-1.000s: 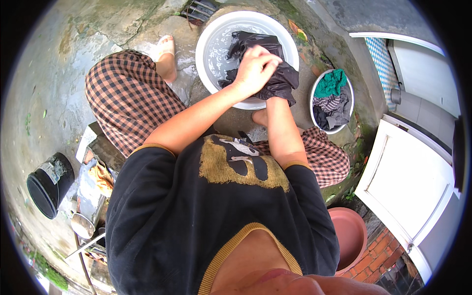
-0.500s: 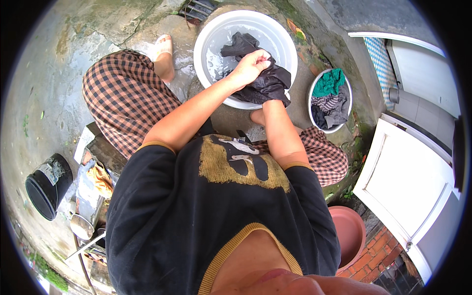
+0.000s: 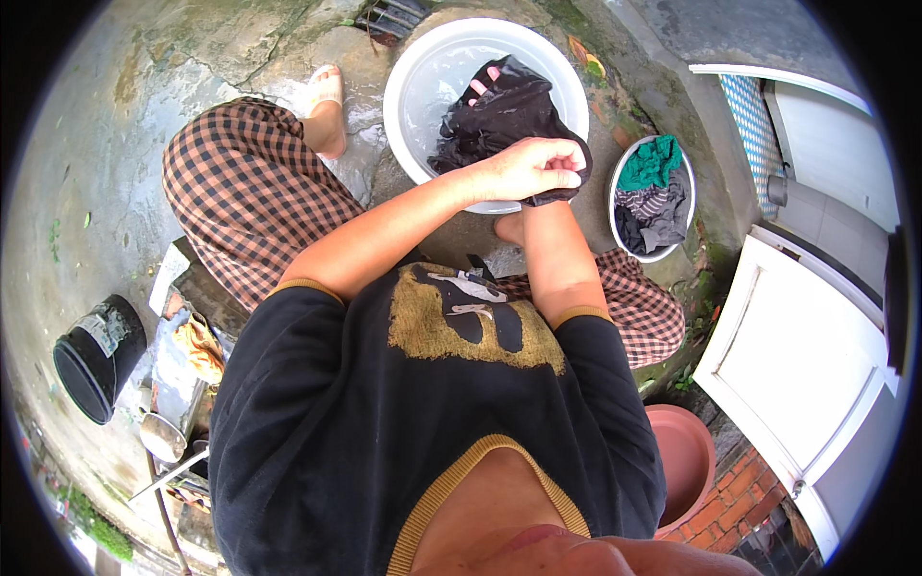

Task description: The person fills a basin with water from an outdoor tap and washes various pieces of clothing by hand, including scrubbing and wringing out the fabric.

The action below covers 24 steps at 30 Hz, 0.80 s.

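A wet black garment [image 3: 514, 110] hangs partly in the water of a large white basin [image 3: 573, 86] in front of me. My left hand [image 3: 533, 170] pinches its near edge beside my right wrist, thumb toward me. My right forearm runs into the cloth, which covers most of my right hand. Only a few fingertips of my right hand [image 3: 485, 83] come out at the garment's far side, hooked over the fabric. The thumb and palm of that hand are hidden.
Right of the basin, a smaller white tub [image 3: 613, 206] holds green, striped and dark clothes. A pink basin [image 3: 687, 461] lies behind on my right, near a white door [image 3: 768, 355]. A black bucket [image 3: 96, 360] lies tipped at the left. The concrete floor [image 3: 240, 58] is wet.
My left hand has moved from the middle of the garment to its near edge by my right wrist. The cloth now stretches farther over my right hand, and my right fingertips have come into sight.
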Each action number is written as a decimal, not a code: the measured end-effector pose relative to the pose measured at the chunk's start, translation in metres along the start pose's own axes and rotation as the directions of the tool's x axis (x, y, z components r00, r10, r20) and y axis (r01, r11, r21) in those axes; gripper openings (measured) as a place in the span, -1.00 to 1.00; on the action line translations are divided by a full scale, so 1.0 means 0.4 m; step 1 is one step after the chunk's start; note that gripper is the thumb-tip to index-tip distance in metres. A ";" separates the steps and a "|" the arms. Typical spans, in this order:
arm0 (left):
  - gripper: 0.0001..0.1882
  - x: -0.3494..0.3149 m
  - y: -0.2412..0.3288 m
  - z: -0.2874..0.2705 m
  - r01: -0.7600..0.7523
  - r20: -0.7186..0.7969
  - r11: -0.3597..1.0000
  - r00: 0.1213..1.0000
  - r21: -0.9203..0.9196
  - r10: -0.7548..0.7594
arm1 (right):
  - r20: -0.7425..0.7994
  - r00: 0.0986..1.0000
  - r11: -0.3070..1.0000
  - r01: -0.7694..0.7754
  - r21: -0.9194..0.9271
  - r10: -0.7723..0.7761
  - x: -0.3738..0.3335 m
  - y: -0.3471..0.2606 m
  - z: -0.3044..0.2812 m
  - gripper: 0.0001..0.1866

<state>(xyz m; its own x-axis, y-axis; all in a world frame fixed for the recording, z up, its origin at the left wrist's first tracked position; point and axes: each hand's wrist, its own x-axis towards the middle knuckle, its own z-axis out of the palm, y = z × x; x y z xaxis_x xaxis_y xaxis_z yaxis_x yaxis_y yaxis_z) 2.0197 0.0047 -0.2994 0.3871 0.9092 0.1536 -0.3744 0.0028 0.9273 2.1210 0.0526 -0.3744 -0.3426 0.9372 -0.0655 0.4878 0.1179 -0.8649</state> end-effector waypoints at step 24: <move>-0.67 -0.013 -0.168 -0.211 0.061 -0.250 0.713 0.954 0.699 0.163 | 0.331 0.758 0.764 -0.629 0.142 0.563 0.064 0.110 -0.001 -0.49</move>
<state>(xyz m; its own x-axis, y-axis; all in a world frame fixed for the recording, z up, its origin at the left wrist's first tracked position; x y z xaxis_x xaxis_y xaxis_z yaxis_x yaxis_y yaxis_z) 1.9719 0.0349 -0.3915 0.0976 0.9722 0.2126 0.3452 -0.2335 0.9090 2.1338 0.0820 -0.4138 -0.2507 0.6680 -0.7007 0.4744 -0.5462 -0.6904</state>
